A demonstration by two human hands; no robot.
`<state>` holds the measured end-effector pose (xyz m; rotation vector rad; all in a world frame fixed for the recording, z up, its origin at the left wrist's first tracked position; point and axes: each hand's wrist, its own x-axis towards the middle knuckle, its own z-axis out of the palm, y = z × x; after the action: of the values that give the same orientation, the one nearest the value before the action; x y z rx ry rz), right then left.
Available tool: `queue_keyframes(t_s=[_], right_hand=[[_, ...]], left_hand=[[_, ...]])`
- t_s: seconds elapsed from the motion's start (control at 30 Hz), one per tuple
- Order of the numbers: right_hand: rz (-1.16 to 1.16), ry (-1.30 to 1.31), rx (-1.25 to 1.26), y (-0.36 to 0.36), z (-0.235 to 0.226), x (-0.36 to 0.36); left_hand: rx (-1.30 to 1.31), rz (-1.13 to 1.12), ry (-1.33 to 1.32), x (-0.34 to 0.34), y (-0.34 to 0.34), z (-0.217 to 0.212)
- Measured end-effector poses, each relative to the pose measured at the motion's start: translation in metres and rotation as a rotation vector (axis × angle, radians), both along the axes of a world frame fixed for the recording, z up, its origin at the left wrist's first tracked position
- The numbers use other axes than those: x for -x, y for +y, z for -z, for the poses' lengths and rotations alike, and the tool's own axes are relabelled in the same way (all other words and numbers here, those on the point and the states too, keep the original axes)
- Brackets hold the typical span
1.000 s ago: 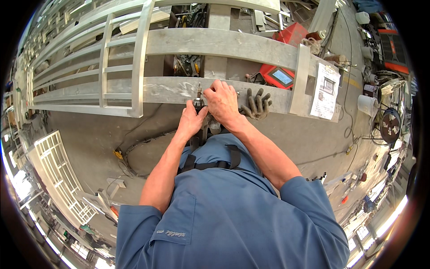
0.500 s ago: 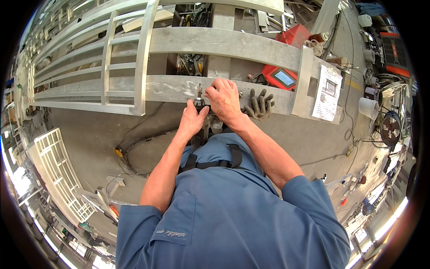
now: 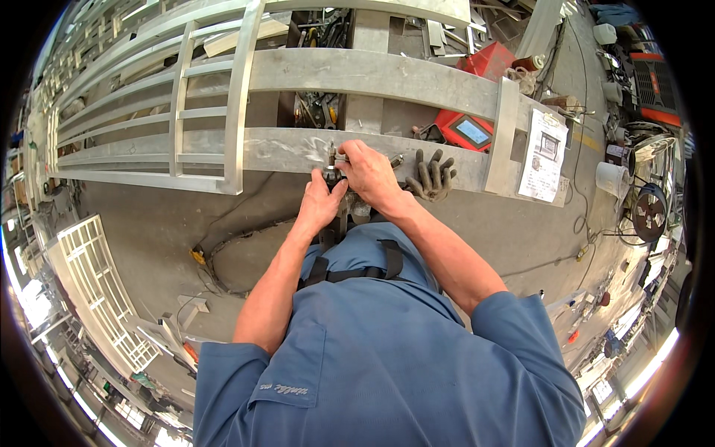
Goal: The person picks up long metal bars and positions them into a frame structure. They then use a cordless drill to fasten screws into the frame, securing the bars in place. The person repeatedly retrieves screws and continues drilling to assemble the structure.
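- Aluminium frame rail [image 3: 298, 149] carries a small metal clamp tool [image 3: 331, 165], at twelve o'clock from the person.
- Left hand [image 3: 320, 205] grips the tool from below; right hand [image 3: 369, 173] closes over its top.
- Grey work glove [image 3: 430, 176] lies at three o'clock, unworn: judged risk, bare fingers pinched if the tool slips.

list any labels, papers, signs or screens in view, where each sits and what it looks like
Paper sheet: taped to the right end of the metal frame, right of the grey glove; white rectangle with dark print and a small picture.
Screen: on a red case behind the frame, up and right of the right hand; small pale-blue rectangle in a dark surround.
Chest label: on the blue shirt pocket; small light stitching.
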<state>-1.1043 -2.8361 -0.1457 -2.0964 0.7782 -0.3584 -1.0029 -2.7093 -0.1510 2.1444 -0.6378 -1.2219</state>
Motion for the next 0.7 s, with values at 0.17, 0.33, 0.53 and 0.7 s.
queue_keyframes(t_s=[0.17,0.33,0.53,0.7], right_hand=[[0.008,0.05,0.021,0.0016,0.0051,0.001],[0.006,0.075,0.159,0.0027,0.0092,0.0026],[-0.019,0.095,0.262,0.0004,0.0038,0.002],[-0.029,0.128,0.207,0.0022,0.0023,0.0026]], left_hand=[[0.018,-0.012,0.003,0.0003,0.0028,0.007],[0.018,-0.019,0.021,0.0009,0.0018,0.0045],[0.046,-0.018,0.028,0.0008,0.0016,0.0014],[0.063,-0.007,0.007,0.001,0.0051,0.0085]])
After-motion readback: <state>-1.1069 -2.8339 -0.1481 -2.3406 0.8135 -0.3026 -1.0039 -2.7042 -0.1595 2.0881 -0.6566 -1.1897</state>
